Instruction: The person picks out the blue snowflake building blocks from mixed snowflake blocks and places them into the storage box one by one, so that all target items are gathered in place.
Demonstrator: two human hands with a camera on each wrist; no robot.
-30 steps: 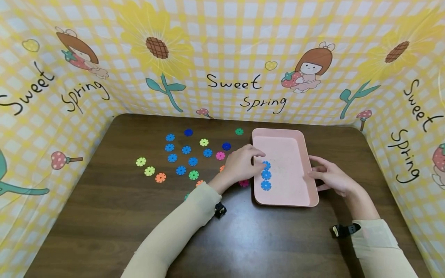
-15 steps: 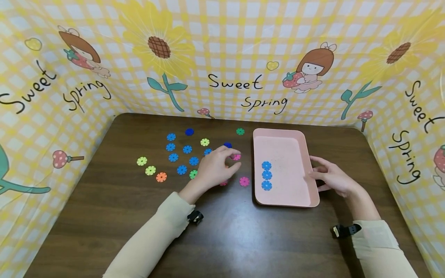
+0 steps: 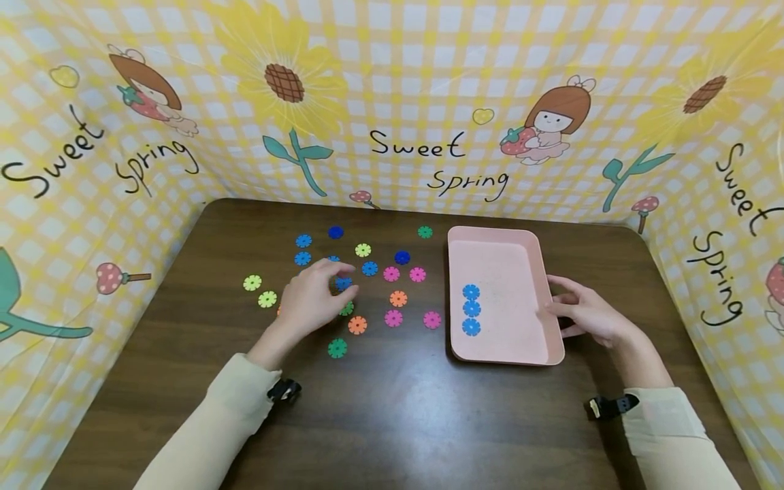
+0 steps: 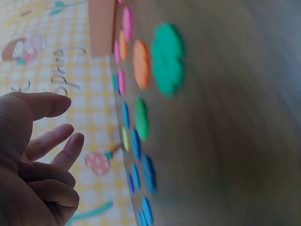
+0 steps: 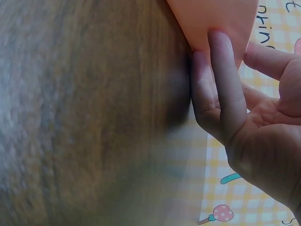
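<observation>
My left hand (image 3: 315, 292) hovers over the left part of a scatter of notched plastic discs, thumb and fingers apart with nothing between them. A blue disc (image 3: 344, 283) and a green disc (image 3: 347, 308) show beside its fingertips in the head view. In the left wrist view the left hand (image 4: 44, 160) has its thumb and two fingers extended, others bent. My right hand (image 3: 584, 313) rests at the right side of a pink tray (image 3: 505, 350). In the right wrist view its fingers (image 5: 223, 70) touch the tray's outer wall. Inside the tray, three blue discs (image 3: 471, 309) form a column.
Pink discs (image 3: 393, 318), orange discs (image 3: 358, 325), yellow-green discs (image 3: 252, 282) and dark blue discs (image 3: 401, 257) lie on the brown table (image 3: 392, 415). A yellow checked cloth (image 3: 404, 82) walls off the back and both sides. Black straps (image 3: 609, 406) circle the wrists.
My left hand has drawn back leftward from the blue discs in the tray to above the scattered discs, uncovering pink, orange and green ones. My right hand stays at the tray.
</observation>
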